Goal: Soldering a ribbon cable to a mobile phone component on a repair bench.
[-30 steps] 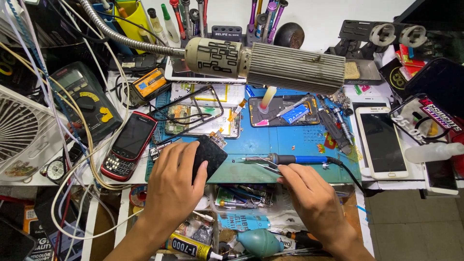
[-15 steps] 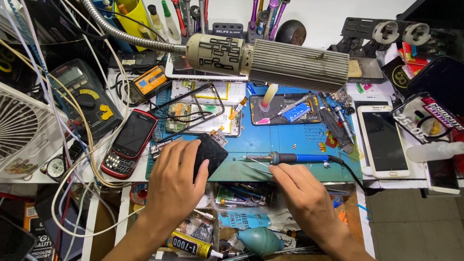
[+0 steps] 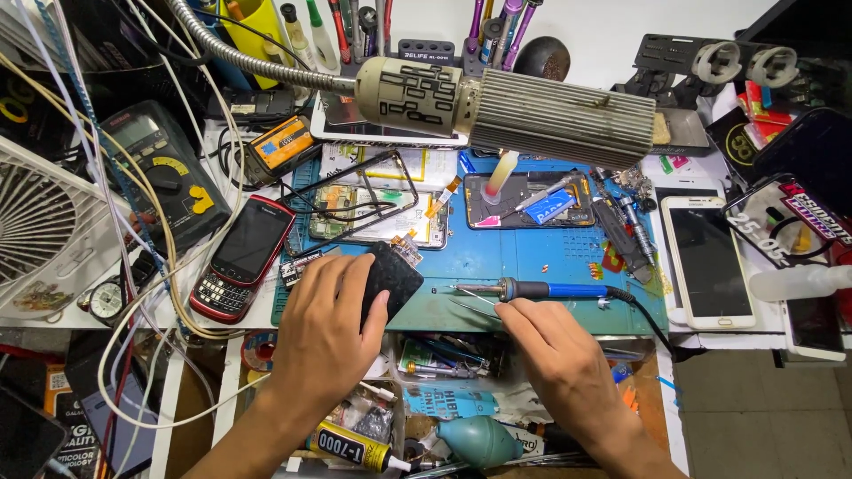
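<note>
One black phone part is gripped by the left hand; the right hand, fingers loosely curled, is laid beside one soldering iron and tweezers.

Far across my tabletop hangs the ribbed lamp on its gooseneck, with a pen rack behind it. To the left sit a white fan, a dark multimeter, a small orange meter and a red keypad phone. An opened phone lies on the blue mat's far left. On the right lies a white phone. Near me, below the edge, are a teal blower bulb and a yellow glue tube.
</note>
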